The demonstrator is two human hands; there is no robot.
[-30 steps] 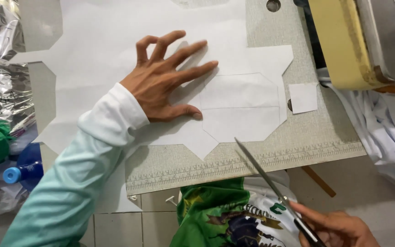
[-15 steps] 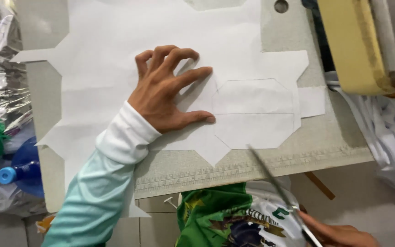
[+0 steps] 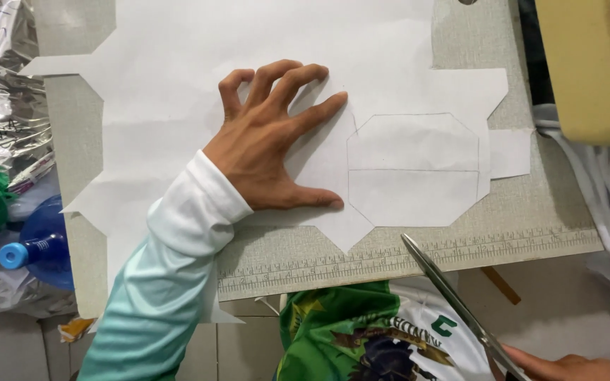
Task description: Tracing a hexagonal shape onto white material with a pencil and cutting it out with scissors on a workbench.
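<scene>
My left hand (image 3: 271,144) presses flat, fingers spread, on a large white paper sheet (image 3: 178,85) cut with notched corners. To its right the paper carries a pencilled octagon outline (image 3: 412,169) split by a line. My right hand (image 3: 566,367) shows only at the bottom right edge, gripping a pair of scissors (image 3: 453,296). The blades look nearly closed and point up-left toward the paper's lower edge, over the table's printed ruler strip (image 3: 390,261).
The paper lies on a grey table (image 3: 531,204). A blue bottle (image 3: 37,247), green cloth and silver foil (image 3: 1,85) sit at the left. A green and white printed garment (image 3: 361,339) lies below the table. A yellowish board (image 3: 587,63) and white cloth (image 3: 608,190) are at right.
The view has shifted, so hand and paper sit further right and lower. My left hand's fingers have curled slightly. The scissors have risen toward the table's ruler edge.
</scene>
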